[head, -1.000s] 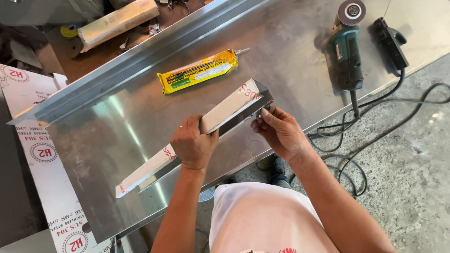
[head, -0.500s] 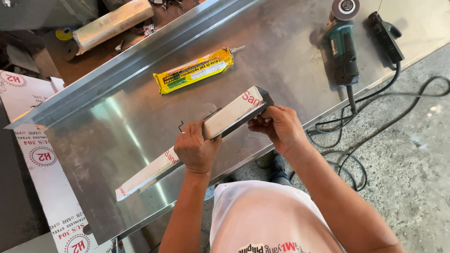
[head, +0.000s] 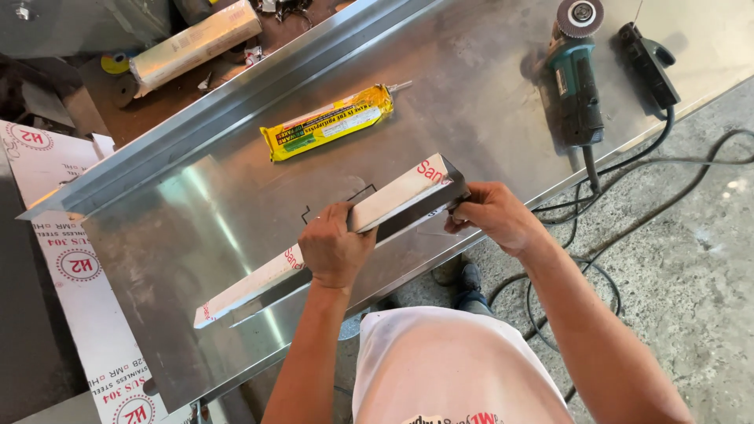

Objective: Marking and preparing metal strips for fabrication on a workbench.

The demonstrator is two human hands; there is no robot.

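A long square metal tube (head: pixel 393 200), wrapped in white protective film with red print, lies diagonally on a large stainless steel sheet (head: pixel 487 94). My left hand (head: pixel 336 250) grips the tube around its middle. My right hand (head: pixel 491 216) pinches the tube's upper right end, where the dark open end shows. A black outline is drawn on the sheet just behind my left hand, partly hidden by the tube.
A yellow sealant cartridge (head: pixel 328 122) lies on the sheet behind the tube. A teal angle grinder (head: pixel 573 74) and a black tool (head: pixel 648 63) rest at the right, their cables (head: pixel 628 165) trailing onto the concrete floor. White printed film hangs at the left.
Both hands and the tube have stayed in nearly the same place on the sheet; my right hand has shifted slightly at the tube's end. The camera view has drifted a little.
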